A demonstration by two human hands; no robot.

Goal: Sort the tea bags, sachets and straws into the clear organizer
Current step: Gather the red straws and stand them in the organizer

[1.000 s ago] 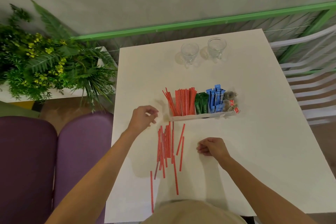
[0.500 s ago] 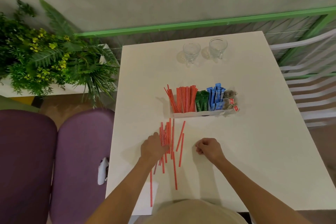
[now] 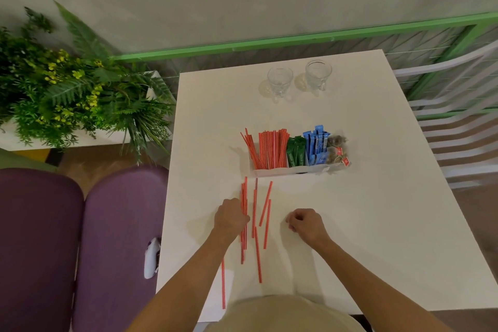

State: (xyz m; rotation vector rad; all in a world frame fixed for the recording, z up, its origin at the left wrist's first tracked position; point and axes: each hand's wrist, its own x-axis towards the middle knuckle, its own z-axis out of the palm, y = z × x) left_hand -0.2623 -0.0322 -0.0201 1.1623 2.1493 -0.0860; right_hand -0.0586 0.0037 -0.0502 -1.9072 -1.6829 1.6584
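Note:
The clear organizer [image 3: 318, 169] stands mid-table and holds upright red straws [image 3: 269, 149], green sachets [image 3: 296, 155], blue sachets [image 3: 316, 145] and tea bags [image 3: 338, 149] at its right end. Several loose red straws [image 3: 256, 224] lie on the white table [image 3: 377, 197] in front of it. My left hand [image 3: 231, 217] is on the left part of that pile, its fingers curled round a bunch of straws. My right hand [image 3: 305, 224] rests on the table to the right of the straws, fingers curled in a loose fist with nothing seen in it.
Two empty glasses [image 3: 280, 81] [image 3: 318, 74] stand at the far side of the table. One stray straw [image 3: 223, 283] lies near the front-left table edge. Purple chairs [image 3: 80, 237] and a plant [image 3: 75, 94] are to the left, a white chair [image 3: 458, 129] to the right.
My left hand came down from beside the organizer onto the loose straws and gathered a bunch toward the left. My right hand has stayed in place.

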